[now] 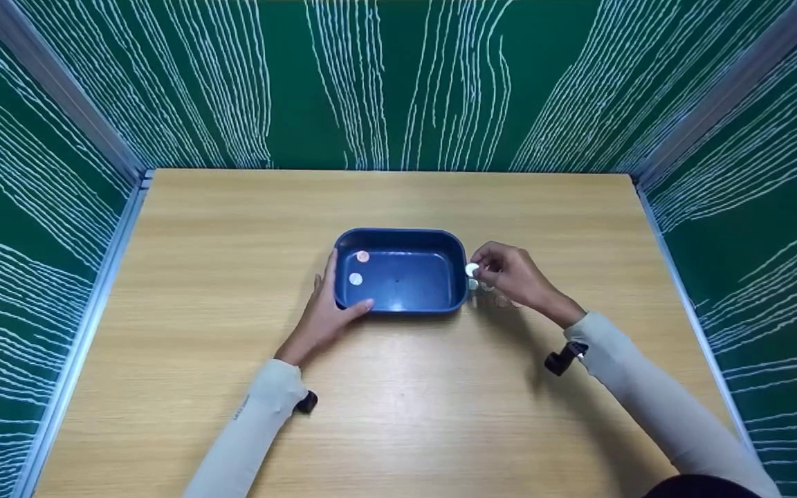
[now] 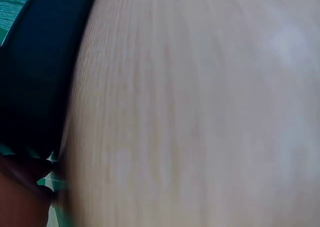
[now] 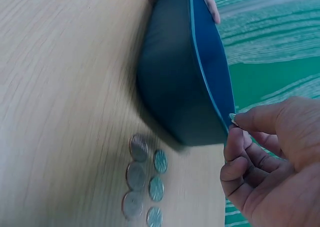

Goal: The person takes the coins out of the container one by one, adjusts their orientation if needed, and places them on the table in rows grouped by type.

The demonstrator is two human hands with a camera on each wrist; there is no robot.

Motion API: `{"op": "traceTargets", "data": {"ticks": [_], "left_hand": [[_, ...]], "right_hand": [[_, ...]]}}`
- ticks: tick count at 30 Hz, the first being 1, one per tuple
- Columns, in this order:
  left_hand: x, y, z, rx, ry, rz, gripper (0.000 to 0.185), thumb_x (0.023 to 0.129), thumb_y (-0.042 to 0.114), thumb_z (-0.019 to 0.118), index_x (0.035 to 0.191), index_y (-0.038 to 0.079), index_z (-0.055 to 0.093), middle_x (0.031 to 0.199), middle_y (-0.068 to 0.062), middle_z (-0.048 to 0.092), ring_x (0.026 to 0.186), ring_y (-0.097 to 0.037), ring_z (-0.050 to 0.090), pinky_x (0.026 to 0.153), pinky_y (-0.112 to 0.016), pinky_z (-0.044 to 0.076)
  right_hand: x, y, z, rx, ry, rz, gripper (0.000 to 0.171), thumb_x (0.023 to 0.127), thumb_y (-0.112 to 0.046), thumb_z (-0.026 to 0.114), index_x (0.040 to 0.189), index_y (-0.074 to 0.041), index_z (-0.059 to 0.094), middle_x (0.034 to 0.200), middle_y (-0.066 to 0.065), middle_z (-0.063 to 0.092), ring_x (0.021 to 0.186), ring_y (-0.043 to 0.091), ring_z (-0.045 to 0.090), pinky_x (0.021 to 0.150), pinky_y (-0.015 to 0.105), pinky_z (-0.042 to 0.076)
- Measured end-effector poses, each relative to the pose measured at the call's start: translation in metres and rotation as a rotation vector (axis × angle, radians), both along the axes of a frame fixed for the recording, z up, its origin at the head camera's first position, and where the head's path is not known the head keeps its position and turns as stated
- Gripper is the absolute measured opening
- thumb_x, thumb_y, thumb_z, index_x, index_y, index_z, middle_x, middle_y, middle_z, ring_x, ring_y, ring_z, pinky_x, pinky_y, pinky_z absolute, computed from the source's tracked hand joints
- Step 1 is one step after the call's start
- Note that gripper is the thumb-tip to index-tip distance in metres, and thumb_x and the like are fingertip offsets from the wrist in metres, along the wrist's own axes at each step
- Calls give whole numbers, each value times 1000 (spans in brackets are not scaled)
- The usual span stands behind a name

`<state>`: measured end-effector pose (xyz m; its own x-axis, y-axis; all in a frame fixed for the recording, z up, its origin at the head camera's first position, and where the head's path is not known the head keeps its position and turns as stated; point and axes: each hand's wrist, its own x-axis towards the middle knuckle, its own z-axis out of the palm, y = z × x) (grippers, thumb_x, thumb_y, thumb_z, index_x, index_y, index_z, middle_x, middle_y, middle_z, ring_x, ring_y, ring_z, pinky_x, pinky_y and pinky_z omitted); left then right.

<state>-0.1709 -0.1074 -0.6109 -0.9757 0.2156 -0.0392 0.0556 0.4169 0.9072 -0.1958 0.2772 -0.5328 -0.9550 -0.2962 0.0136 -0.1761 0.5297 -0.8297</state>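
Observation:
A dark blue plastic tray (image 1: pixel 461 277) sits at the middle of the wooden table. Inside it lie a copper coin (image 1: pixel 362 256) and a silver coin (image 1: pixel 355 279). My left hand (image 1: pixel 329 304) holds the tray's left end, thumb over the near rim. My right hand (image 1: pixel 509 273) pinches a silver coin (image 1: pixel 472 270) just at the tray's right rim; in the right wrist view the coin (image 3: pixel 233 119) shows edge-on between thumb and forefinger beside the tray (image 3: pixel 175 87). The left wrist view shows only blurred table and the tray's side (image 2: pixel 40 72).
Several silver coins (image 3: pixel 142 184) lie in two rows on the table just right of the tray, under my right hand. Green patterned walls (image 1: pixel 398 83) enclose the table (image 1: pixel 232 221) on three sides.

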Motion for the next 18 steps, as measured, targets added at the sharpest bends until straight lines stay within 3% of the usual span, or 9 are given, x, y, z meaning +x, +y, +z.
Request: {"op": "traceTargets", "data": {"ticks": [8,18], "left_hand": [[0,-1,-2,-7,-3,6,123,93,51,86,178,38,-3,186,-6,8,167,-52,-2,131,-73,7],[0,-1,-2,-19,-18,6,121,95,49,85,178,41,-2,186,-6,7,165,-56,-5,126,-80,11]], "right_hand": [[6,29,-13,-23,-23,-100,13,101,5,72,114,6,73,102,21,73,86,19,65,73,17,53],[13,68,-43,-38,-67,-195,18,101,6,71,117,13,70,108,31,72,88,21,64,71,16,51]]}}
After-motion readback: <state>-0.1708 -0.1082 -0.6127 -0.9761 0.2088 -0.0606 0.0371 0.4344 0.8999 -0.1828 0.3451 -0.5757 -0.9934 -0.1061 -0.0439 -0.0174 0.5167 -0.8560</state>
